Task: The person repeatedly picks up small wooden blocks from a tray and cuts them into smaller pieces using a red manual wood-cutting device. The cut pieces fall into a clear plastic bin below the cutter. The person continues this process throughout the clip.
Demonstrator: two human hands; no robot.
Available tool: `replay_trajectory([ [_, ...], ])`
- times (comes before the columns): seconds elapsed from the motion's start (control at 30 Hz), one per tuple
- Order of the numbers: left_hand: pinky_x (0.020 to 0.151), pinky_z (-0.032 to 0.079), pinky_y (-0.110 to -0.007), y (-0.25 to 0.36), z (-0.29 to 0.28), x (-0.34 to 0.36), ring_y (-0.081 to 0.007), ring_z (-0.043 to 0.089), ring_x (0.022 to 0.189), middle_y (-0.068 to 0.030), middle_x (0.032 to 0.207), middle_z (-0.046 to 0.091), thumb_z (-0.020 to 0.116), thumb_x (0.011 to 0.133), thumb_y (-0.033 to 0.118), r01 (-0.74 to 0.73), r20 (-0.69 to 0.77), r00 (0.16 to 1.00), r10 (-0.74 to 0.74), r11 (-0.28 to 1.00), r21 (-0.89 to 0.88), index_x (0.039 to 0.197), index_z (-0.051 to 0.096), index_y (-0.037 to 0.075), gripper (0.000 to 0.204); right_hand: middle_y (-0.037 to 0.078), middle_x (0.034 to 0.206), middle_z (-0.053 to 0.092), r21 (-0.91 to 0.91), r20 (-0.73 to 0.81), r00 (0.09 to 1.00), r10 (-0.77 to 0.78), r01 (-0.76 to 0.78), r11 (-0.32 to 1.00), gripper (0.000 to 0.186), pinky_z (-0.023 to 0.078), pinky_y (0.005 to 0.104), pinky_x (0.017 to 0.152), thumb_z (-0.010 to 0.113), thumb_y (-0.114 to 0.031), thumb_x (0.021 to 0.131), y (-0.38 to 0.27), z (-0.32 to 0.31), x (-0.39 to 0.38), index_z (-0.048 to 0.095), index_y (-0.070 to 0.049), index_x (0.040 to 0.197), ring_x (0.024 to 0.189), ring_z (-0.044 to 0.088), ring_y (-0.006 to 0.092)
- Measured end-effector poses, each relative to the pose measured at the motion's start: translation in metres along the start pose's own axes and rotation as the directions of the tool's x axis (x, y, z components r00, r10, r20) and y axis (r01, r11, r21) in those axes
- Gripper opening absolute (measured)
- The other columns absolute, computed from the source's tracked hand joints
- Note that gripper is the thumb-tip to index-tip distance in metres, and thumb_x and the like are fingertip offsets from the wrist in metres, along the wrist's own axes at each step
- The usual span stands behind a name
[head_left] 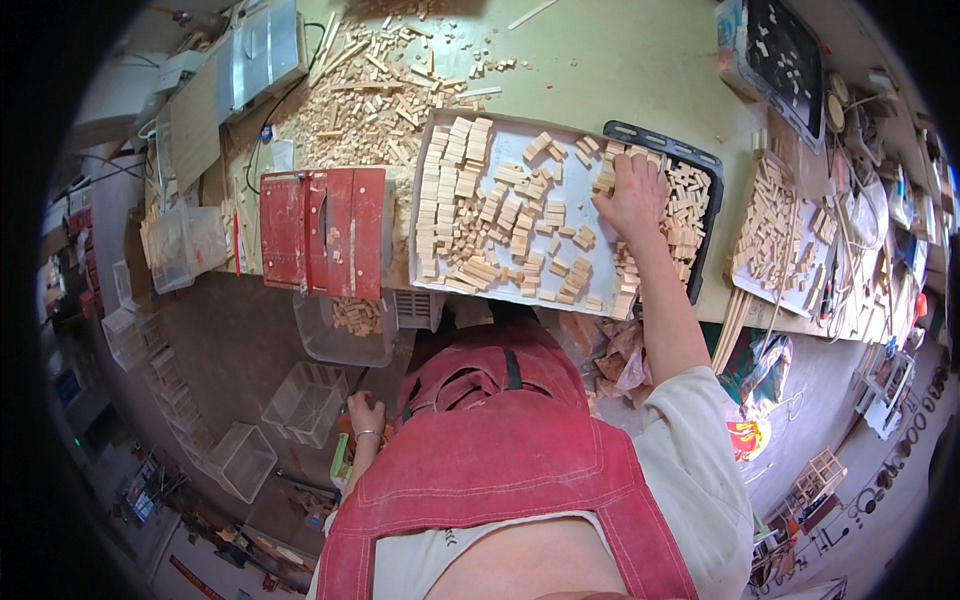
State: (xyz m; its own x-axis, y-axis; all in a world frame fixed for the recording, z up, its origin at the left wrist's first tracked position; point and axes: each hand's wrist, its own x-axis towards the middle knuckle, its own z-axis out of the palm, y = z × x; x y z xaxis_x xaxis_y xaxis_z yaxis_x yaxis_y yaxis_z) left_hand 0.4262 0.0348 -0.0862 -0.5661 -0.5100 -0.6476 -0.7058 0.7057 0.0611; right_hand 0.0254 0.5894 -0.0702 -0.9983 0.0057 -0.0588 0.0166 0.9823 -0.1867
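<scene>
Many small pale wooden blocks [508,212] stand and lie in groups in a shallow white tray [505,287] on the bench. My right hand [637,197] reaches over the tray's right side, its fingers bent down round some of the blocks there; its palm hides which ones. Under that side of the tray, or beside it, a black plastic crate [712,205] holds more blocks in a jumble. My left hand [366,411] hangs low by my left side, below the bench, with curled fingers. Whatever it may hold is too small to make out.
Left of the tray sits a red machine table [345,235] with a slot, a clear bin [345,345] of blocks beneath it. Behind lies a heap of wood offcuts [370,110]. Another tray of blocks [785,225] and a black crate [785,60] stand at right.
</scene>
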Motion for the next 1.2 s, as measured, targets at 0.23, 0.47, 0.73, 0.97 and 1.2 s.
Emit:
replay_trajectory([
  [0.23,0.103,0.053,-0.048,-0.019,0.011,0.005,-0.041,0.063,0.118,-0.0193,0.124,0.062,0.075,0.087,0.015,-0.066,-0.029,0.997,0.067,0.997,0.026,0.122,0.069,0.004,0.036,0.014,0.11,0.062,-0.014,-0.03,1.0,0.004,-0.004,1.0,0.047,0.048,0.0472,0.095,0.08,-0.027,0.069,-0.002,-0.003,0.001,0.065,-0.007,0.108,0.11,0.059,0.0342],
  [0.47,0.099,0.053,-0.045,-0.003,-0.018,0.017,-0.0373,0.064,0.111,-0.0198,0.126,0.061,0.07,0.09,0.012,-0.172,-0.343,0.933,0.113,0.974,-0.149,0.131,0.064,0.004,0.042,0.015,0.103,0.062,0.243,-0.242,0.963,-0.12,0.18,0.953,0.043,0.048,0.0494,0.087,0.081,-0.021,0.071,-0.068,-0.031,-0.059,0.064,-0.005,0.107,0.1,0.06,0.0373],
  [0.73,0.087,0.055,-0.035,0.105,-0.119,0.048,-0.0202,0.064,0.091,-0.0139,0.127,0.061,0.07,0.089,0.003,-0.582,-0.637,0.719,0.279,0.743,-0.331,0.136,0.062,0.004,0.048,0.018,0.111,0.061,0.519,-0.227,0.908,-0.352,0.418,0.745,0.049,0.049,0.05,0.089,0.078,-0.016,0.07,-0.266,-0.023,-0.134,0.059,-0.002,0.113,0.103,0.06,0.0375],
  [0.97,0.098,0.052,-0.045,0.159,-0.198,0.066,-0.0345,0.063,0.11,-0.0165,0.13,0.059,0.077,0.082,0.009,-0.879,-0.489,0.375,0.788,0.469,0.082,0.14,0.059,0.008,0.061,0.018,0.113,0.06,0.466,-0.2,0.916,-0.348,0.402,0.789,0.052,0.048,0.048,0.091,0.079,-0.019,0.069,-0.375,0.006,-0.123,0.061,0.0,0.115,0.106,0.059,0.0366],
  [1.2,0.096,0.051,-0.049,0.171,-0.216,0.121,-0.0386,0.061,0.114,-0.0161,0.124,0.058,0.08,0.079,0.012,-0.911,-0.346,0.334,0.877,0.395,0.122,0.136,0.059,0.008,0.061,0.017,0.114,0.06,0.351,-0.22,0.936,-0.274,0.338,0.873,0.053,0.048,0.0489,0.09,0.08,-0.017,0.071,-0.426,0.032,-0.119,0.062,-0.001,0.118,0.107,0.059,0.0368],
])
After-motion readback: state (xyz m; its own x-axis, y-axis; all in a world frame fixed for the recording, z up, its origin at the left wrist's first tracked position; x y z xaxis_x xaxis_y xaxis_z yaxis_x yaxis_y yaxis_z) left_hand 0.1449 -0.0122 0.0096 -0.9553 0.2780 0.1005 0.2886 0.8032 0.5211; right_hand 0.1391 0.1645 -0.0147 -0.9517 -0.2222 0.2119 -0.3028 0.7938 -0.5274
